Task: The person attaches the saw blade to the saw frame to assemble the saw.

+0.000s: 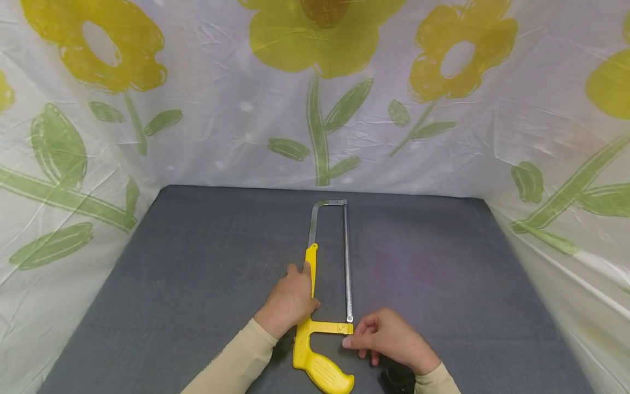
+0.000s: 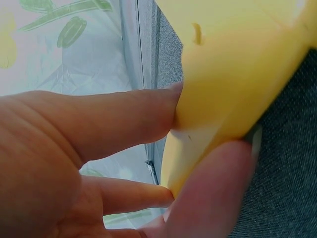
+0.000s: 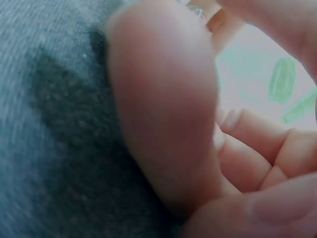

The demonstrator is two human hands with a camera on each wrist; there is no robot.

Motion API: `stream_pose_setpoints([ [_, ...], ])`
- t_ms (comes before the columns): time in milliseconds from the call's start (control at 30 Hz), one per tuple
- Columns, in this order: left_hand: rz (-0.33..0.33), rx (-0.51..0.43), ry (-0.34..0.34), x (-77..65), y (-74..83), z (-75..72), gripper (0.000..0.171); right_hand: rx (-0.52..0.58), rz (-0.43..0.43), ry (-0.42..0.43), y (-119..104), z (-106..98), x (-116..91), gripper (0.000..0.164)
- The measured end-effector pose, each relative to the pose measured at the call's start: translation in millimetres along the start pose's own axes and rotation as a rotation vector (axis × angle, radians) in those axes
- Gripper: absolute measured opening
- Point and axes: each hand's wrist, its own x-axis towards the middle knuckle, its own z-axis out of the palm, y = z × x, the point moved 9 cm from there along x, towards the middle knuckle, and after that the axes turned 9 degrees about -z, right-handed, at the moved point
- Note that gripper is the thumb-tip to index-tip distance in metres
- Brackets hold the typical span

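A hacksaw (image 1: 311,327) with a yellow handle and a silver front bow lies on the dark grey cloth, handle toward me. Its blade (image 1: 347,262) runs along the right side. My left hand (image 1: 290,298) grips the yellow back of the frame, and the left wrist view shows thumb and fingers around that yellow part (image 2: 218,89). At the near end of the blade, my right hand (image 1: 386,336) has curled fingers, thumb tip beside the yellow bracket. A small shiny fitting (image 3: 197,11) shows between the right thumb (image 3: 163,84) and a finger, mostly hidden.
Grey cloth (image 1: 206,262) covers the table. White curtains (image 1: 211,109) printed with yellow flowers hang behind it and at both sides. A black strap (image 1: 396,377) sits at my right wrist.
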Motion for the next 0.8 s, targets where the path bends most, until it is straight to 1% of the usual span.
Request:
stream_pose_setpoints([
  [133,-0.007,0.000,0.001,0.5,0.3,-0.8,0.095,-0.030,0.004,0.017,-1.1,-1.0,1.6,0.033],
  [267,0.001,0.005,0.010,-0.3,1.2,-1.8,0.094,-0.011,-0.003,0.013,-2.4,-0.3,1.3,0.029],
  [467,0.030,-0.003,0.008,-2.8,2.4,2.6,0.094,0.041,-0.048,-0.030,-2.7,3.6,-2.6,0.024],
  [633,0.042,-0.019,0.013,-4.1,2.4,0.9,0.094,0.086,-0.104,-0.091,-6.3,8.3,-3.3,0.019],
  [733,0.048,-0.016,0.011,-3.7,2.1,-0.6,0.094,0.096,-0.114,-0.111,-7.0,8.8,-2.3,0.019],
  [800,0.051,-0.013,0.013,-3.1,1.9,-1.9,0.094,0.093,-0.105,-0.107,-6.2,8.0,-0.9,0.020],
])
